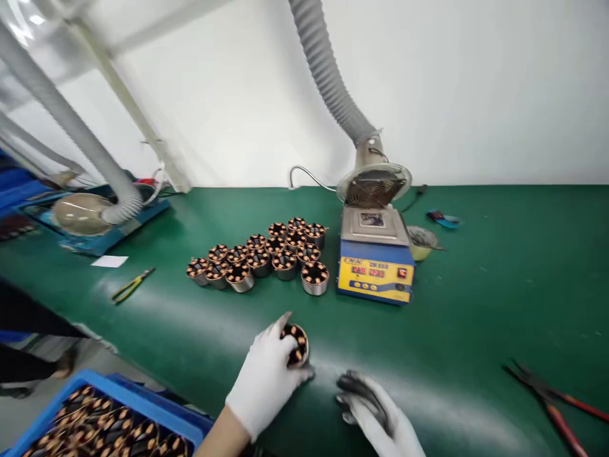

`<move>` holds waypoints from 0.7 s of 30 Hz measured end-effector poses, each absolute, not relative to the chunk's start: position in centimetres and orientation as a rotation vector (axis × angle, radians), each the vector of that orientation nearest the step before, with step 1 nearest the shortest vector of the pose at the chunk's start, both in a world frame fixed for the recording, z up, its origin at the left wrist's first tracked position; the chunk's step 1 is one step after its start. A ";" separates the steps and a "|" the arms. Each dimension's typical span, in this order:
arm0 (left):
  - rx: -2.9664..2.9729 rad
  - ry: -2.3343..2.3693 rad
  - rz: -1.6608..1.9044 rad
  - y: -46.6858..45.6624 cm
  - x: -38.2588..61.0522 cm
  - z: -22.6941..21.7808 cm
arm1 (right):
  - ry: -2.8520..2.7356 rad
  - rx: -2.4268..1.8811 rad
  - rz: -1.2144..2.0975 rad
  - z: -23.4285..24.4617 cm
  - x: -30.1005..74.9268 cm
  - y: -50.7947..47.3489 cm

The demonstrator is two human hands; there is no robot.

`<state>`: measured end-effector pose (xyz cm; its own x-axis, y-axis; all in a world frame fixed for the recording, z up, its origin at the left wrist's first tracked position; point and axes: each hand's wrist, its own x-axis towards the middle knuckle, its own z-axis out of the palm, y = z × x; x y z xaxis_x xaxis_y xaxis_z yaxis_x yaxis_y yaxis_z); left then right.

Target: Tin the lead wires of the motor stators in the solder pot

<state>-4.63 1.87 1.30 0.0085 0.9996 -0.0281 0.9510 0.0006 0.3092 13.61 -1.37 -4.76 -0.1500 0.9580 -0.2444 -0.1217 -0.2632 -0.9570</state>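
My left hand (267,374), in a white glove, is closed around a motor stator (298,348) with copper windings and a metal ring, near the front of the green bench. Its thumb and fingers lie on the ring's sides and top. To the right, my right hand (373,409) rests low over the bench, apart from the stator. Its glove has dark, soiled fingertips, and the fingers are loosely curled with a gap; nothing shows between them. Behind the hands, several similar stators (284,261) stand grouped on the bench.
A yellow-blue solder pot (375,270) stands behind, under an exhaust hood (375,181). Red-handled pliers (547,393) lie at right, green-yellow pliers (132,287) at left. A blue crate (143,406) of stators is at lower left. A person's dark-clothed legs (33,336) show at left.
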 end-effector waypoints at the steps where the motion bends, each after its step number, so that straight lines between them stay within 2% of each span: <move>1: 2.072 1.941 0.311 0.7 -3.7 0.8 | -1.107 -1.172 1.601 -3.9 13.6 -0.8; 8: 2.364 1.582 0.721 -1.6 -0.5 -1.9 | -1.795 -1.218 1.277 0.7 15.6 1.3; 14: 2.448 1.494 0.785 -0.9 -0.9 -1.4 | -1.760 -1.526 1.303 1.6 14.7 1.2; 17: 2.482 1.502 0.796 -1.0 -0.8 -1.2 | -1.788 -1.711 1.202 1.7 13.5 1.3; 21: 2.490 1.541 0.812 -1.0 -0.6 -1.5 | -1.759 -1.622 1.194 1.5 13.4 1.2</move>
